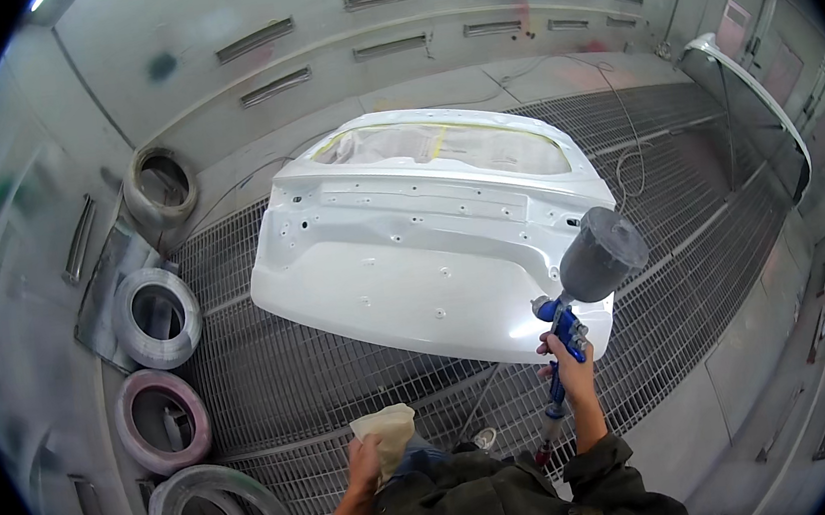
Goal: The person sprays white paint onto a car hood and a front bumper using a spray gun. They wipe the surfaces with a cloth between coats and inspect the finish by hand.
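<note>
My right hand [571,369] is wrapped round the handle of a blue spray gun [562,324]. A dark grey paint cup [601,256] sits on top of the gun, and a hose fitting hangs below the grip. The gun is over the near right corner of a white car tailgate [384,271], where a bright patch of light falls. Masking film edged with yellow tape covers the tailgate's window [441,144]. Low in front of my body, my left hand [365,461] grips a cream-coloured cloth [387,431], well apart from the tailgate.
Several tyres, one of them reddish [126,423], line the left wall. Metal grating [678,300] forms the floor around the tailgate. A loose hose [634,149] lies beyond it at right. Another white curved panel [767,89] stands by the right wall. Vent slots mark the walls.
</note>
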Demonstrator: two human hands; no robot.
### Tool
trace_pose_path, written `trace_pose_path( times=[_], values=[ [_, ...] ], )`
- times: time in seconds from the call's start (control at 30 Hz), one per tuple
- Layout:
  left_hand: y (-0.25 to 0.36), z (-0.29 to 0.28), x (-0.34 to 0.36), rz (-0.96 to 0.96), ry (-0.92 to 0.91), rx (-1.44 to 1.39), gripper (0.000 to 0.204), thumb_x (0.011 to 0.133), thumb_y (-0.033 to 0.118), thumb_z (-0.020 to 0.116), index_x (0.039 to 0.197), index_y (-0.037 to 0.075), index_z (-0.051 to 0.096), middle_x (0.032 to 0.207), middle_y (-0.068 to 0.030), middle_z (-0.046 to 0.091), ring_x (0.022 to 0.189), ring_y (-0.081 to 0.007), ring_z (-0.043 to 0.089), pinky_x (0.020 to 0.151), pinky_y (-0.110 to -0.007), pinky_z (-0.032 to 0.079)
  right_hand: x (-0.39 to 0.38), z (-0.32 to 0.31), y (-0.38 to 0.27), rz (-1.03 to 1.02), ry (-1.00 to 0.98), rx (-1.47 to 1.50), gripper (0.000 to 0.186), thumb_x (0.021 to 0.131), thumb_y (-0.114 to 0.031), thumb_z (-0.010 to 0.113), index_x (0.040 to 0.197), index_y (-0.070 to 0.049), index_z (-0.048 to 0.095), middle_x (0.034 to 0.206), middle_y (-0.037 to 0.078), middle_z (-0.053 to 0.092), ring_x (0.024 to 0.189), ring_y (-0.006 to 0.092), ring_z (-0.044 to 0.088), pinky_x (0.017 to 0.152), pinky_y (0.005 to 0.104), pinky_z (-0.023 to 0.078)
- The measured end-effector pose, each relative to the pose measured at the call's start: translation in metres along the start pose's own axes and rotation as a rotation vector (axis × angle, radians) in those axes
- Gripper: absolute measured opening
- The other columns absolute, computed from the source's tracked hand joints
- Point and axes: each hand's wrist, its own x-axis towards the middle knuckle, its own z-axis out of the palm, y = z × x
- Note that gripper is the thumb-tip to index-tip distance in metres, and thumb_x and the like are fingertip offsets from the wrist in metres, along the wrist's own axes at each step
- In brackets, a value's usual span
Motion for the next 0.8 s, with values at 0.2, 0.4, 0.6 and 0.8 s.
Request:
trace_pose_path(
  times=[0.2, 0.4, 0.6, 0.8],
  values=[
    [0.029, -0.028, 0.021, 0.008, 0.003, -0.043, 0.031, 0.084, 0.013, 0.051, 0.105, -0.007, 0.062, 0.097, -0.0116, 0.066, 0.087, -0.0203, 0.062, 0.075, -0.032, 0.049, -0.015, 0.071, -0.007, 0.002, -0.124, -0.063, 0.02, 0.092, -0.016, 0.061, 0.097, 0.003, 0.063, 0.086, 0.009, 0.065, 0.077, 0.0149, 0.063, 0.046, 0.0266, 0.053],
    [0.037, -0.083, 0.05, 0.063, 0.071, -0.125, 0.03, 0.085, 0.014, 0.05, 0.105, -0.006, 0.062, 0.095, -0.0113, 0.066, 0.084, -0.0194, 0.063, 0.075, -0.032, 0.05, -0.022, 0.148, 0.003, -0.005, -0.228, -0.11, 0.019, 0.091, -0.014, 0.061, 0.1, 0.003, 0.062, 0.087, 0.009, 0.065, 0.077, 0.0147, 0.064, 0.047, 0.0268, 0.054],
    [0.019, -0.15, 0.072, 0.029, 0.147, -0.152, 0.031, 0.084, 0.013, 0.049, 0.105, -0.007, 0.062, 0.095, -0.0117, 0.067, 0.084, -0.0189, 0.064, 0.072, -0.031, 0.05, -0.032, 0.225, 0.024, 0.091, -0.353, -0.235, 0.021, 0.091, -0.015, 0.063, 0.102, 0.003, 0.063, 0.09, 0.008, 0.066, 0.08, 0.0143, 0.065, 0.049, 0.0259, 0.055],
    [0.022, -0.198, 0.085, -0.024, 0.247, -0.19, 0.032, 0.083, 0.012, 0.049, 0.103, -0.007, 0.063, 0.092, -0.0105, 0.067, 0.079, -0.0178, 0.063, 0.069, -0.031, 0.05, -0.048, 0.288, 0.04, 0.087, -0.486, -0.265, 0.018, 0.09, -0.014, 0.062, 0.1, 0.001, 0.064, 0.088, 0.007, 0.066, 0.079, 0.0138, 0.065, 0.051, 0.0249, 0.054]
  ],
)
